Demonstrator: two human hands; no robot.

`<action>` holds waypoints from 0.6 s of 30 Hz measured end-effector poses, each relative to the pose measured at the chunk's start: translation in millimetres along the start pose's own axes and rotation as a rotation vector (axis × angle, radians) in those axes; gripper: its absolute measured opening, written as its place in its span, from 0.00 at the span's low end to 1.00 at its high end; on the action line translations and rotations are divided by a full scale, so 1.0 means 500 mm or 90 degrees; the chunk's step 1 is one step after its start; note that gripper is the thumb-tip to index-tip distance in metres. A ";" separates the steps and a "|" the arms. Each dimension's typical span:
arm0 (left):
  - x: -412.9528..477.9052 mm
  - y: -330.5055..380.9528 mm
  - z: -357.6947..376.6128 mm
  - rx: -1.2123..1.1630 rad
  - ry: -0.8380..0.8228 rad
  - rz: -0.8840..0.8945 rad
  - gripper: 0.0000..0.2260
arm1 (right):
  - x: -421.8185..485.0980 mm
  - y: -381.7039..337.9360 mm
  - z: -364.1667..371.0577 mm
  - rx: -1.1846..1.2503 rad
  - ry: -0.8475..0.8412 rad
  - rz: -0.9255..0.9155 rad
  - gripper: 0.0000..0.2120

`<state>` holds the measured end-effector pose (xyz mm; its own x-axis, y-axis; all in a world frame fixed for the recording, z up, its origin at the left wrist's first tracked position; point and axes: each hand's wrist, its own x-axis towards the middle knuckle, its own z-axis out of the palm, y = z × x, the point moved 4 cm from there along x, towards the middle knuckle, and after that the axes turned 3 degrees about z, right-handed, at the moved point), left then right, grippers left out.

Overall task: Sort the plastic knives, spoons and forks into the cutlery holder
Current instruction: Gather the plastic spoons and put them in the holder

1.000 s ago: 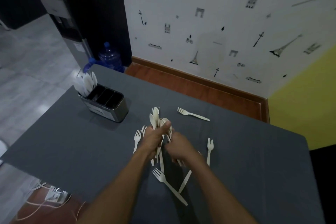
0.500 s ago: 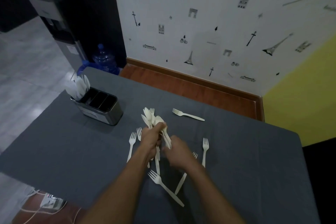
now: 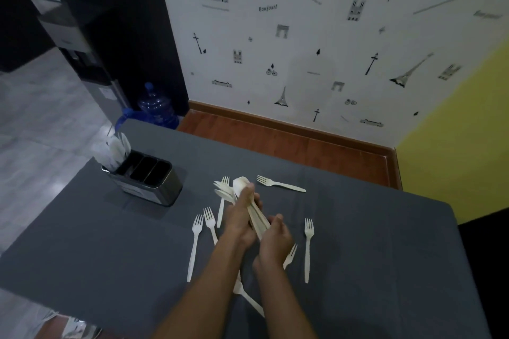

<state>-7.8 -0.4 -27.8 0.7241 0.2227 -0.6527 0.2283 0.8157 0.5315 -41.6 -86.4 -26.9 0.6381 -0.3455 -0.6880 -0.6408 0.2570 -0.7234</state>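
Head view:

- A grey-covered table (image 3: 358, 256) is seen from above, its far edge running along a strip of wooden floor below a patterned wall, its left edge dropping to pale floor tiles.
- A bundle of spoons (image 3: 239, 190) is gripped in the left hand (image 3: 242, 220), the fingers clenched round the handles and the bowls fanned out above the knuckles, lifted over the middle of the table.
- The right hand (image 3: 275, 239) is curled just beside the left; the lower ends of the handles are met by its fingertips, though whether they are truly pinched cannot be told.
- The cutlery holder (image 3: 148, 181) is set near the far left corner of the table, well apart from the hands. White pieces (image 3: 115, 148) are stood upright in its leftmost compartment, while the other three compartments are seen dark.
- Loose forks are scattered flat round the hands: two forks (image 3: 202, 231) to the left, a single fork (image 3: 308, 248) to the right, a far fork (image 3: 281, 184) beyond the hands, and another (image 3: 290, 256) partly hidden under the right hand.
- One more piece (image 3: 248, 300) is seen between the forearms; its head is hidden.
- Open cloth is left between the hands and the holder, and a wide bare stretch is left along the right and near sides up to the table's edges.
- A blue water bottle (image 3: 157, 107) is stood on the floor beyond the far left corner.
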 end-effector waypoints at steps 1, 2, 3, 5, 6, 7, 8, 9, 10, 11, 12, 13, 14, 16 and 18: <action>-0.002 0.001 0.002 0.002 -0.019 0.008 0.05 | 0.005 -0.004 0.004 0.006 -0.005 -0.010 0.19; -0.004 0.004 0.003 0.004 -0.042 0.017 0.05 | 0.006 -0.009 0.007 0.018 -0.011 -0.013 0.19; -0.004 0.008 0.003 0.009 -0.064 0.025 0.05 | 0.008 -0.014 0.008 0.030 -0.014 -0.010 0.19; 0.002 0.020 0.001 0.013 -0.088 0.032 0.07 | 0.007 -0.022 0.015 0.058 -0.024 0.009 0.18; 0.003 0.026 0.001 0.005 -0.092 0.035 0.10 | 0.003 -0.026 0.018 0.076 -0.032 0.016 0.19; 0.001 0.037 0.004 -0.003 -0.096 0.041 0.13 | 0.000 -0.028 0.022 0.087 -0.040 0.020 0.19; 0.001 0.047 0.006 0.002 -0.098 0.052 0.12 | -0.005 -0.030 0.027 0.093 -0.052 0.024 0.19; -0.001 0.060 0.009 0.013 -0.101 0.064 0.09 | -0.006 -0.030 0.033 0.091 -0.063 0.024 0.20; -0.005 0.073 0.013 0.021 -0.102 0.075 0.06 | -0.007 -0.029 0.039 0.088 -0.072 0.024 0.20; -0.004 0.086 0.013 0.026 -0.106 0.083 0.06 | -0.004 -0.027 0.046 0.080 -0.079 0.019 0.21; -0.001 0.108 0.012 0.027 -0.110 0.096 0.07 | -0.004 -0.029 0.060 0.069 -0.087 0.018 0.21; 0.000 0.118 0.011 0.034 -0.111 0.107 0.09 | 0.006 -0.028 0.061 0.058 -0.088 0.015 0.21; 0.007 0.145 0.006 0.044 -0.109 0.128 0.09 | 0.008 -0.030 0.078 0.048 -0.098 0.010 0.21; 0.017 0.195 -0.002 0.076 -0.104 0.172 0.06 | 0.023 -0.034 0.102 0.034 -0.116 -0.008 0.17; 0.027 0.264 -0.025 0.092 -0.092 0.220 0.02 | 0.031 -0.033 0.141 -0.038 -0.141 -0.043 0.13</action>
<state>24.1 117.2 26.9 0.8560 0.3852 -0.3449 0.0364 0.6205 0.7834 8.9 -32.5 -29.5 0.7540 -0.1514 -0.6392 -0.6137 0.1847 -0.7676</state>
